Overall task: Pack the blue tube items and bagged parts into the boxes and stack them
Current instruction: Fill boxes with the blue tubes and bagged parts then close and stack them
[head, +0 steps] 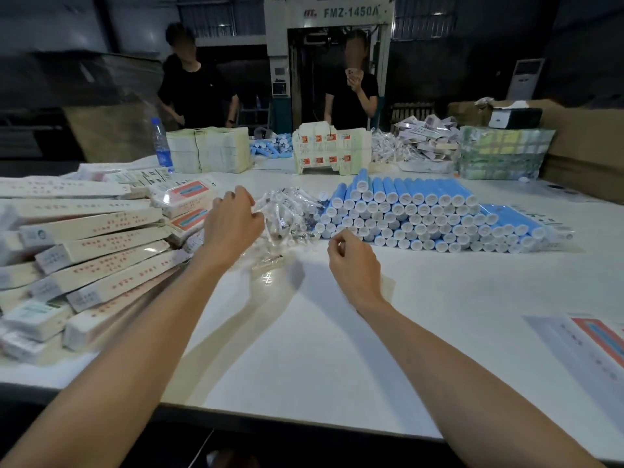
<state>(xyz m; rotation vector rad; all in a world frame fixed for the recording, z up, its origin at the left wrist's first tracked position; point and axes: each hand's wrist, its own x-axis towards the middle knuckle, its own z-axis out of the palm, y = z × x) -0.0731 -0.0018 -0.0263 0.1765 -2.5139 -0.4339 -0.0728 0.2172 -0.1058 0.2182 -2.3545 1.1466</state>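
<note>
I see my left hand pinching the crinkly clear bagged parts; my right hand is curled, and I cannot tell its grasp. Smooth blue tubes are stacked far right and flat boxes lie left on the glossy white counter in a dim room.

two people across the desk, one water bottle, one heap of bagged parts up front, blue tubes and boxes way too many to count

Both bare forearms stretch forward, the left hand reaching farther with knuckles up and fingers bent downward, the right hand nearer, its fingers curled into a loose fist, thumb against the forefinger.
</note>
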